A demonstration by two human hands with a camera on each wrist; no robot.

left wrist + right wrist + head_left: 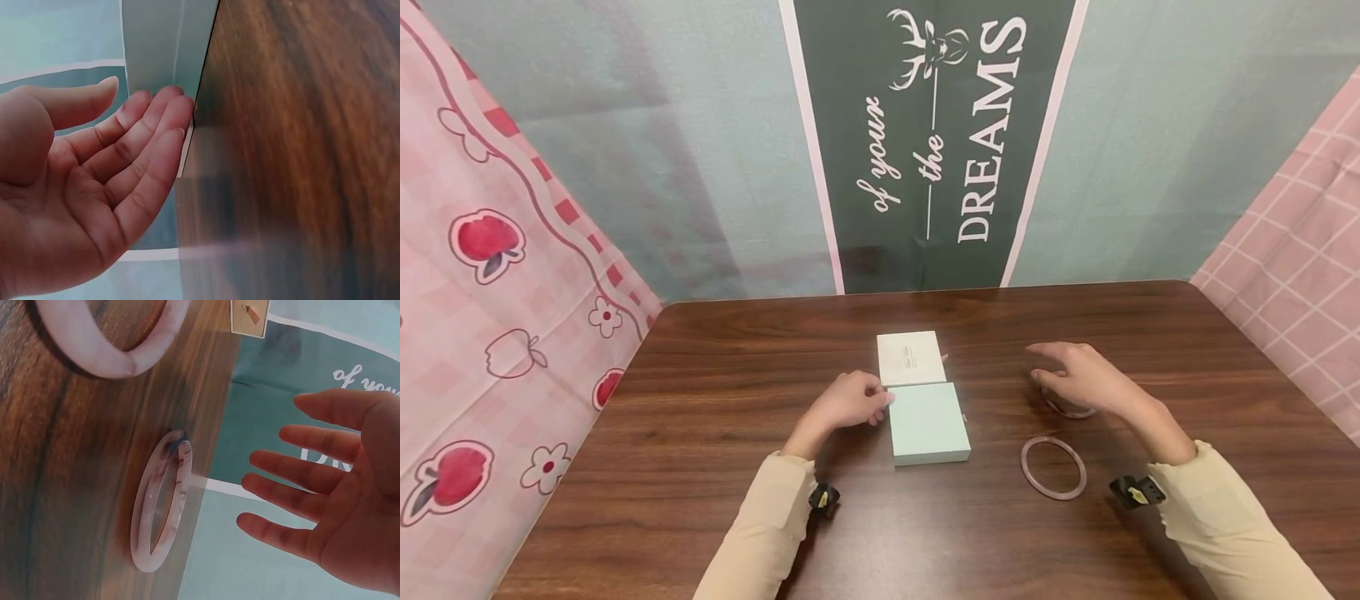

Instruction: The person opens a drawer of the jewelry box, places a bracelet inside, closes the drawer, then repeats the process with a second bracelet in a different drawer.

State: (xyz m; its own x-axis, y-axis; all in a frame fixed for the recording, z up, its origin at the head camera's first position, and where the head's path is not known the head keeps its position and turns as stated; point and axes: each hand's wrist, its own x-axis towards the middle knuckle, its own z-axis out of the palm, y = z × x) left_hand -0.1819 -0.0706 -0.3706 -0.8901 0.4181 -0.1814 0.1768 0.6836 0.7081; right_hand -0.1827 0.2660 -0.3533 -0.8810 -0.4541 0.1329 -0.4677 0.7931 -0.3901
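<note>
Beside a pale green box (928, 421), my left hand (852, 398) has its fingertips at the upper left edge. In the left wrist view, the lightly bent fingers (147, 147) of that hand lie against the box's side wall (165, 47), the thumb apart. My right hand (1090, 375) hovers over a pinkish bangle (1070, 410), partly hiding it in the head view. The right wrist view shows that hand's fingers spread and holding nothing, with the bangle (144, 519) beyond them, its outline looking doubled. Another pinkish bangle (1053, 497) lies flat nearer to me.
A white box (910, 358) with small print lies just behind the green one, both on a dark wooden table (715, 433). A small tan tab (252, 315) shows on the white box. Printed cloths (700, 167) hang around the table's back and sides.
</note>
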